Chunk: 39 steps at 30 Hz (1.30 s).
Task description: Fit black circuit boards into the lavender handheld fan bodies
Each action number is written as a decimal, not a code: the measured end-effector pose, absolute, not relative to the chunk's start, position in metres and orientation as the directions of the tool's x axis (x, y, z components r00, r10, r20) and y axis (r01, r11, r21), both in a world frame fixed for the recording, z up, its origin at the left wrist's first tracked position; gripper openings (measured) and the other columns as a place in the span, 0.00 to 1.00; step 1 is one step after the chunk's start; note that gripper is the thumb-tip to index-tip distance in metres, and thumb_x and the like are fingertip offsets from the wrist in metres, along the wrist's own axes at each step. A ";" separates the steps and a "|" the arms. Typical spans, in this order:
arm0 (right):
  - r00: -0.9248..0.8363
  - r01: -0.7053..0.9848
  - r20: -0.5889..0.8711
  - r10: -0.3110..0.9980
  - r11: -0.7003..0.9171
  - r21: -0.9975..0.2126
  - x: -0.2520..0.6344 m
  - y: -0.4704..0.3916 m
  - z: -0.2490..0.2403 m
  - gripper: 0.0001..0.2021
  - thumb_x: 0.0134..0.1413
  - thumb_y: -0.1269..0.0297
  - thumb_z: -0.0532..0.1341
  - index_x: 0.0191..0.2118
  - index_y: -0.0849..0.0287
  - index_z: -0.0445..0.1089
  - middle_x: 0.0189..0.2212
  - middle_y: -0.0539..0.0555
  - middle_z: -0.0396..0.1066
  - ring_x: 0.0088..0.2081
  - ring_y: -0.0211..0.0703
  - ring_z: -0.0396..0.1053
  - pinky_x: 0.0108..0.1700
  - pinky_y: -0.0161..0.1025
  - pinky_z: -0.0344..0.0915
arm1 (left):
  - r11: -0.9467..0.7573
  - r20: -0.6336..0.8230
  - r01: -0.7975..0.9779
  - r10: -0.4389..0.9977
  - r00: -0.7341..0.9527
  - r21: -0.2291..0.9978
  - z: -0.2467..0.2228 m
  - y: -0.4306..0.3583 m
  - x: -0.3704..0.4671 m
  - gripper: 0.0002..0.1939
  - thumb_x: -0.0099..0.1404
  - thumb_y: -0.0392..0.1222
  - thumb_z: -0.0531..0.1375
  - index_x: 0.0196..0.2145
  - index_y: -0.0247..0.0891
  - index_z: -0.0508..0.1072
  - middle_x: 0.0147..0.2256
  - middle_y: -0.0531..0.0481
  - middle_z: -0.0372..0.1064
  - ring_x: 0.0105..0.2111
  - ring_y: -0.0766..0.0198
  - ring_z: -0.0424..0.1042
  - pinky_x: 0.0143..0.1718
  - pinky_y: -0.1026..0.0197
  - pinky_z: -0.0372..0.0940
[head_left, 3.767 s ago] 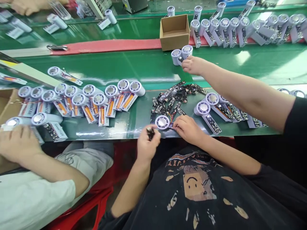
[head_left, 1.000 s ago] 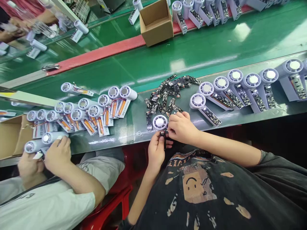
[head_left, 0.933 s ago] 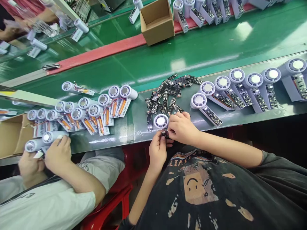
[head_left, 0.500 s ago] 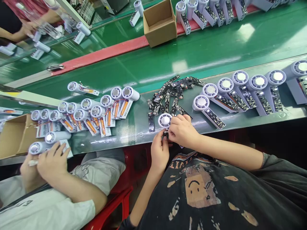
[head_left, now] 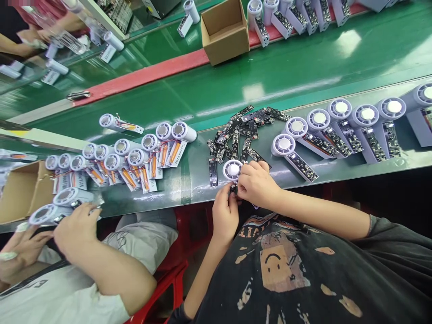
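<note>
A pale purple handheld fan (head_left: 232, 170) is at the table's front edge before me, its round head up and its handle mostly hidden under my hands. My left hand (head_left: 225, 211) pinches a small dark circuit board (head_left: 233, 189) just below the fan head. My right hand (head_left: 258, 182) is closed over the fan's handle, fingertips close to the board; what they pinch is hidden. Just beyond lies a heap of loose black circuit boards (head_left: 235, 137), with one single board (head_left: 213, 173) left of the fan head.
Fans with boards fitted (head_left: 300, 166) line the right side. To the left stand several fans with orange parts and wires (head_left: 135, 157). A co-worker's hands (head_left: 76, 227) work near two fans and a cardboard box (head_left: 23, 191). Another box (head_left: 225, 31) stands across the green belt (head_left: 162, 96).
My hands stay nearly in place at the fan. The co-worker's hands on the left have moved apart, and the two fans there have shifted.
</note>
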State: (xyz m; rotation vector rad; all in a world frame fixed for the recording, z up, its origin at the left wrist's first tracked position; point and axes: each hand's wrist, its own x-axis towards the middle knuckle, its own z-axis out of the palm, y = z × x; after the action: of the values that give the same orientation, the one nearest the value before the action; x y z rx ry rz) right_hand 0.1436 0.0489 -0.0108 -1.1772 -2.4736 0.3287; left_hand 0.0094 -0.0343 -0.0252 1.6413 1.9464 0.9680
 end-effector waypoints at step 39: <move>-0.510 0.680 0.227 0.830 0.550 -0.485 0.206 0.053 -0.018 0.10 0.62 0.69 0.57 0.46 0.61 0.72 0.43 0.59 0.70 0.43 0.48 0.66 0.46 0.44 0.63 | 0.297 -0.294 -0.027 0.921 -0.255 0.955 -0.023 -0.028 0.006 0.18 0.63 0.46 0.59 0.49 0.37 0.68 0.24 0.57 0.68 0.22 0.68 0.71 0.24 0.65 0.69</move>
State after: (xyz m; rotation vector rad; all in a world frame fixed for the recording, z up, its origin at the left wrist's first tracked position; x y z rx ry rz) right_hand 0.2059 0.0529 -0.0182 -1.2241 -2.3557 0.4684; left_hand 0.0061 -0.0285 -0.0227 0.8551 1.5320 1.1526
